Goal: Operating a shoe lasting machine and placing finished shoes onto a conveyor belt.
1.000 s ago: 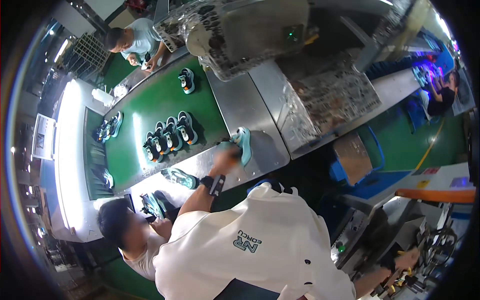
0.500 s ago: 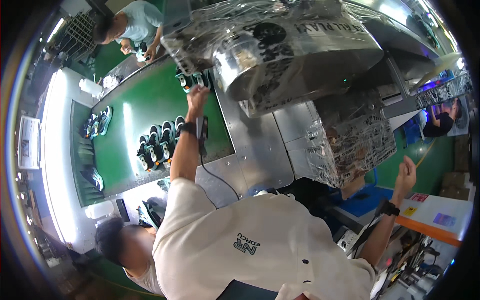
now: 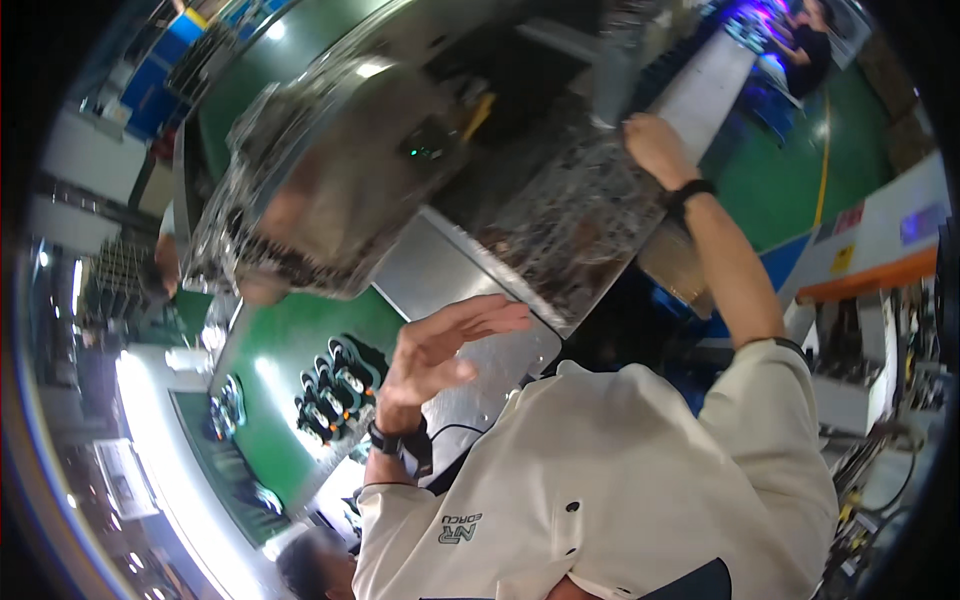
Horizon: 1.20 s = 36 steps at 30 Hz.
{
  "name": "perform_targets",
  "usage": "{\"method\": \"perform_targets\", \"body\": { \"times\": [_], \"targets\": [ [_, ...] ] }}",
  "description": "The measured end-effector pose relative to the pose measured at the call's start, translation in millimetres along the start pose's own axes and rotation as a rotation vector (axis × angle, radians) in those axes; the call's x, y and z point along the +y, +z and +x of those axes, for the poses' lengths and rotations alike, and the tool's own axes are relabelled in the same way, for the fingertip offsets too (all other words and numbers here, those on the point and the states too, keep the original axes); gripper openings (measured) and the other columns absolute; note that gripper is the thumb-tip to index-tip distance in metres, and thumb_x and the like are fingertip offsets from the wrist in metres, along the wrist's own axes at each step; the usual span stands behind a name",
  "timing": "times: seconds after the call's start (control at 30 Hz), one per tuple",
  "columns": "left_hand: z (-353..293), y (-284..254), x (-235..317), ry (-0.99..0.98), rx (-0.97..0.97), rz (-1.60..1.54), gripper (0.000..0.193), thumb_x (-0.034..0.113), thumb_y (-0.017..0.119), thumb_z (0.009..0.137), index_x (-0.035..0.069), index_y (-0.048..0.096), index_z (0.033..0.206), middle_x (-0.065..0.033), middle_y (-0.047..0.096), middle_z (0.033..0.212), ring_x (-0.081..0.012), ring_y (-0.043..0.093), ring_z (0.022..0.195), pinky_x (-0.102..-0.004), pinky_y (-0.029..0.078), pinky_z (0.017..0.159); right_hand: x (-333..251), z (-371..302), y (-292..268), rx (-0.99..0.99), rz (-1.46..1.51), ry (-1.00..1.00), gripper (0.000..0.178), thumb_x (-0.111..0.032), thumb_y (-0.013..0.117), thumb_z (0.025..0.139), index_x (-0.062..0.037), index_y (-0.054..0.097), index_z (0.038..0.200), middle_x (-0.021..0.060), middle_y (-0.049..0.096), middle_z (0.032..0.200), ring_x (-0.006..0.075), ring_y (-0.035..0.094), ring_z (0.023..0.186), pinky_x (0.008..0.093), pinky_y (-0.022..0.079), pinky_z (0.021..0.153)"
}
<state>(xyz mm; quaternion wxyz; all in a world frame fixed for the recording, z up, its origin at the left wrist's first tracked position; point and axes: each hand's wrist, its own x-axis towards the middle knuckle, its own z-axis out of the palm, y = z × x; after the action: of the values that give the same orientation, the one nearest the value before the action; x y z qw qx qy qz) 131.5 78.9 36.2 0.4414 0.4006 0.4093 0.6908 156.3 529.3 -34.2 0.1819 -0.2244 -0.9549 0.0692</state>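
My left hand is raised over a bare metal plate, fingers stretched out and thumb apart, with nothing in it. Just left of it, several dark sneakers with pale soles stand in a row on the green tabletop. My right hand is farther off, at the far right side of a plastic-wrapped box-like part of the machine. Its fingers are curled in; whatever they may hold is hidden.
A large rounded machine hood in clear wrap fills the upper left. More sneakers stand at the table's left side. One person is close by at lower left; another sits far right. An orange-edged counter stands at right.
My view has swung to the right. My left hand has come back from the shoes to the metal plate and spread its fingers. My right hand has moved forward to the wrapped part.
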Motion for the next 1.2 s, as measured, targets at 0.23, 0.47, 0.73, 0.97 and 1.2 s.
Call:
{"method": "perform_targets", "body": {
  "times": [0.23, 0.47, 0.73, 0.97, 1.2],
  "targets": [
    [97, 154, 54, 0.621, -0.507, 0.088, 0.066, 0.047, 0.059, 0.092, -0.011, 0.048, 0.122, -0.0316, 0.053, 0.127, -0.0452, 0.054, 0.114, -0.0516, 0.040, 0.099, -32, -21, -19, 0.067, 0.149, 0.064, 0.023, -0.016, 0.053, 0.082, -0.0021, 0.071, 0.080, 0.0214, 0.069, 0.085, 0.0389, 0.069, 0.082, 0.0499, 0.055, 0.073],
    [115, 308, 100, 0.169, -0.073, 0.582, 0.053, 0.058, 0.056, 0.091, 0.005, 0.059, 0.089, -0.0089, 0.068, 0.115, -0.0270, 0.067, 0.088, -0.0303, 0.051, 0.087, -31, -22, -22, 0.086, 0.291, 0.135, 0.024, -0.018, 0.054, 0.084, 0.0001, 0.068, 0.076, 0.0224, 0.069, 0.079, 0.0387, 0.069, 0.076, 0.0487, 0.054, 0.067],
    [166, 285, 42, 0.610, -0.378, 0.245, 0.053, 0.057, 0.056, 0.091, 0.004, 0.059, 0.091, -0.0094, 0.067, 0.115, -0.0271, 0.067, 0.089, -0.0308, 0.050, 0.088, -25, -22, -19, 0.100, 0.329, 0.007, 0.028, -0.022, 0.055, 0.088, 0.0007, 0.064, 0.075, 0.0211, 0.068, 0.072, 0.0368, 0.069, 0.069, 0.0476, 0.055, 0.062],
    [156, 293, 36, 0.696, -0.365, 0.237, 0.053, 0.057, 0.057, 0.091, 0.004, 0.058, 0.092, -0.0099, 0.067, 0.116, -0.0272, 0.066, 0.090, -0.0313, 0.050, 0.089, -27, -22, -9, 0.054, 0.325, -0.084, 0.031, -0.025, 0.049, 0.093, 0.0033, 0.059, 0.083, 0.0239, 0.066, 0.070, 0.0400, 0.067, 0.067, 0.0488, 0.055, 0.063],
    [160, 300, 34, 0.760, -0.434, 0.204, 0.053, 0.057, 0.057, 0.091, 0.003, 0.058, 0.094, -0.0105, 0.067, 0.117, -0.0273, 0.066, 0.091, -0.0317, 0.049, 0.089, -19, -12, -16, 0.047, 0.273, -0.032, 0.032, -0.026, 0.049, 0.093, 0.0030, 0.060, 0.085, 0.0239, 0.068, 0.075, 0.0415, 0.068, 0.071, 0.0501, 0.056, 0.069]
  ]
}}
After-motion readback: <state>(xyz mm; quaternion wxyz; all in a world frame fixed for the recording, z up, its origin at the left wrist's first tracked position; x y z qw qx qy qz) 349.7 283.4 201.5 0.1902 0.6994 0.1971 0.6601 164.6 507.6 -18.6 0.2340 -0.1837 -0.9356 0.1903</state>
